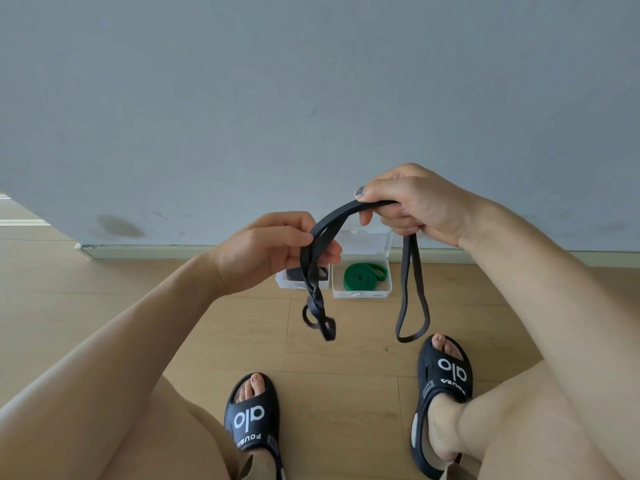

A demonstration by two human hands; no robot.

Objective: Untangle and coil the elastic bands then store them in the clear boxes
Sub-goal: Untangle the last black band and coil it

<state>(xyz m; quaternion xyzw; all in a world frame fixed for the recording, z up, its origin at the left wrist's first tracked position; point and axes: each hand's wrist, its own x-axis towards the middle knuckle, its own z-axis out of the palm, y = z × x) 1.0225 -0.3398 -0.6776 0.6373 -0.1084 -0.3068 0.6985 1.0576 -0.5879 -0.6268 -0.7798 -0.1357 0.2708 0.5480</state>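
Note:
Both hands hold one long black elastic band (337,216) above the floor. My left hand (273,249) pinches it near a twisted, knotted end (320,315) that dangles below. My right hand (412,202) grips the band higher up, and a plain loop (414,303) hangs down from it. Two clear boxes stand open on the floor by the wall. The right box (362,293) holds a coiled green band (363,276). The left box (289,284), partly hidden behind my left hand, holds a dark coiled band (294,273).
A grey wall (311,98) with a pale skirting strip runs just behind the boxes. The floor (104,289) is light wood planks. My feet in black slides (251,415) rest on the floor, and my bare knees fill the lower corners.

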